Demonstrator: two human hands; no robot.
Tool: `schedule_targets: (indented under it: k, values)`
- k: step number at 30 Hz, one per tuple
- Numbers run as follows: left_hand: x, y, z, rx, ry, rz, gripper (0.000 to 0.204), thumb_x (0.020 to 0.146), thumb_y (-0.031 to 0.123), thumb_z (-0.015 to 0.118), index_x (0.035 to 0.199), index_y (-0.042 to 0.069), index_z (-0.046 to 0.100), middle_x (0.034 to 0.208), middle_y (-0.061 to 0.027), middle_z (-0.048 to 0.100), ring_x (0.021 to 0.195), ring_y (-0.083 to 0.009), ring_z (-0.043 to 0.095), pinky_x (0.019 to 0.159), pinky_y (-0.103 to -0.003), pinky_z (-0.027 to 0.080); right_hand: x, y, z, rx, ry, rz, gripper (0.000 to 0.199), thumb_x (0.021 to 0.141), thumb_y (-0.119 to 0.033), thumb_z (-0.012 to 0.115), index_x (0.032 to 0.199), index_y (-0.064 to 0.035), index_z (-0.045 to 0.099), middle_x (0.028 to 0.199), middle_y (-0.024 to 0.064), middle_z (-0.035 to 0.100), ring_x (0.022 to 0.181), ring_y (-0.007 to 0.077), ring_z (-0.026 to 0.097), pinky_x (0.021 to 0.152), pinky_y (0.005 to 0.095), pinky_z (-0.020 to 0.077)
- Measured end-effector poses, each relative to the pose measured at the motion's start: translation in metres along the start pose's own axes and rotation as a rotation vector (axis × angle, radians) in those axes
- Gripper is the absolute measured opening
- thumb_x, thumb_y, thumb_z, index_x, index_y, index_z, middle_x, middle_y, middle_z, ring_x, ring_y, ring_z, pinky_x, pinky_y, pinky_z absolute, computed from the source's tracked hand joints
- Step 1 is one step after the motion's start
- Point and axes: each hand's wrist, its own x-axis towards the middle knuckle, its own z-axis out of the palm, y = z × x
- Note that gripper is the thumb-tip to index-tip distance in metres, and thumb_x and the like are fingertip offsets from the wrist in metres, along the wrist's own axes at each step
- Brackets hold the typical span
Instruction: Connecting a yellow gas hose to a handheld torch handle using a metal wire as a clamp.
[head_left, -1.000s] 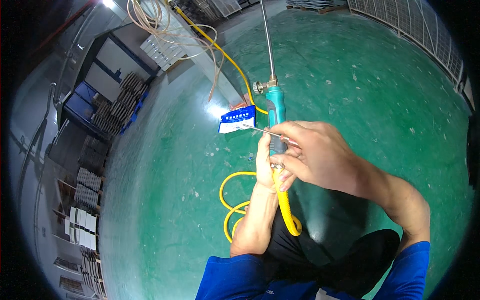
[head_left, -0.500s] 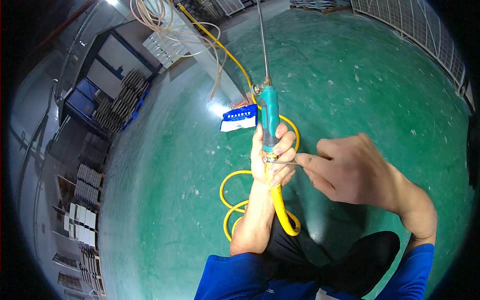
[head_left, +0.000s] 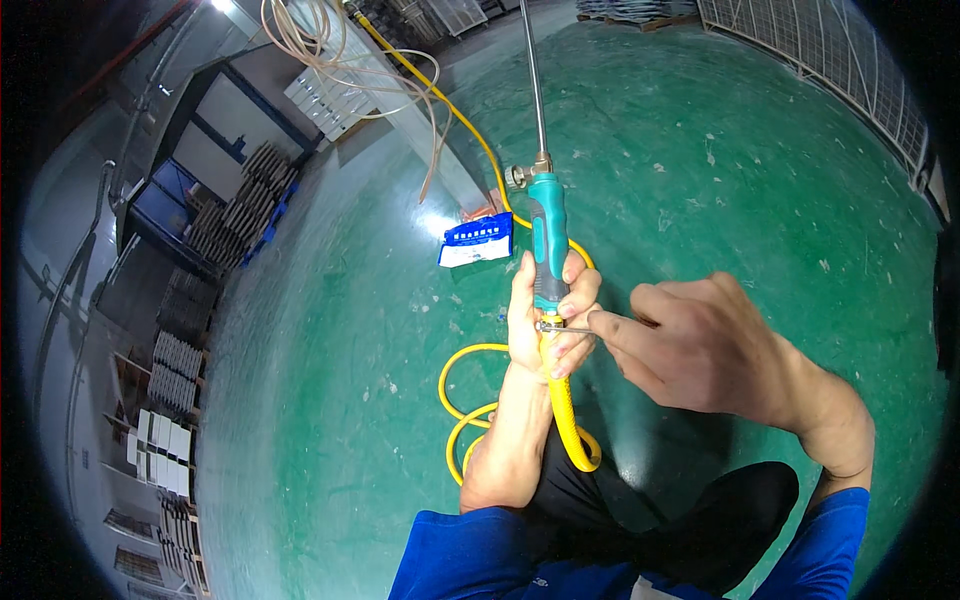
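Along the left edge of the green floor (head_left: 330, 410) we see stacked white panels (head_left: 160, 450), presumably kept there to leave the middle for working. Further right, the yellow hose (head_left: 564, 412) lies partly in loops beside our left forearm, slack that likely lets the held tool tilt freely. Toward the floor's far edge, a blue-and-white packet (head_left: 476, 240) sits by the foot of a pale column (head_left: 450, 170).

Our left grip (head_left: 526, 340) is wrapped around the base of the teal-and-grey handle (head_left: 550, 240) and the hose end, above the floor; its metal tube (head_left: 535, 90) points away from us. We judge this low hold keeps the small hose clamp (head_left: 549, 326) exposed.

Our right grip (head_left: 690, 345) is curled closed on a thin screwdriver (head_left: 575, 330), its handle hidden in our fingers. The shaft runs sideways to the clamp, probably because the screw faces right; contact is too small to confirm. Mesh caging (head_left: 840, 70) lines the floor's far right edge.
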Motion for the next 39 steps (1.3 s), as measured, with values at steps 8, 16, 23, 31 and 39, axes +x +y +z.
schedule_targets:
  k: [8,16,23,31,39]
  values:
    - [-0.002,-0.001,0.008,0.049,0.014,0.005,0.046,0.101,0.052,0.037,0.096,0.007,0.04,0.072,-0.0046,0.041,0.04,-0.0125,0.043,0.024,-0.026,0.042,-0.007,0.0,-0.002,0.107,0.032,0.046,0.02,0.081,-0.016,0.066,0.101,-0.0121,0.068,0.064,0.0048,0.048,0.055,0.0225,0.057,0.044,0.0371,0.0433]
    - [-0.03,0.045,0.014,0.141,0.002,0.11,0.045,0.1,0.05,0.041,0.101,0.005,0.043,0.076,-0.0067,0.04,0.046,-0.0157,0.04,0.025,-0.028,0.04,-0.054,0.06,0.046,0.261,0.006,0.394,0.02,0.082,-0.013,0.068,0.1,-0.0049,0.071,0.082,0.0117,0.063,0.072,0.0317,0.063,0.063,0.0418,0.0507]
    - [-0.058,0.101,0.015,0.355,-0.083,0.377,0.047,0.099,0.046,0.048,0.101,0.0,0.037,0.08,-0.0085,0.04,0.051,-0.0162,0.044,0.028,-0.026,0.04,-0.12,0.101,0.16,0.199,-0.371,0.51,0.018,0.083,-0.014,0.065,0.1,-0.0089,0.072,0.091,0.0151,0.065,0.086,0.0341,0.064,0.075,0.0449,0.0522]
    - [-0.137,0.169,0.005,0.462,0.039,0.649,0.045,0.101,0.045,0.046,0.099,0.0,0.038,0.08,-0.0074,0.04,0.051,-0.0142,0.043,0.031,-0.025,0.042,-0.203,0.105,0.274,0.131,-0.774,0.584,0.014,0.082,-0.015,0.062,0.092,-0.0132,0.072,0.093,0.015,0.066,0.092,0.0349,0.064,0.079,0.0473,0.052]
    - [-0.244,0.201,-0.047,0.46,0.195,0.846,0.047,0.101,0.046,0.047,0.099,0.0,0.042,0.078,-0.0059,0.039,0.052,-0.0123,0.041,0.031,-0.024,0.04,-0.195,0.117,0.317,0.059,-1.02,0.541,0.012,0.08,-0.014,0.063,0.088,-0.0148,0.071,0.093,0.014,0.068,0.099,0.033,0.063,0.085,0.0455,0.0522]
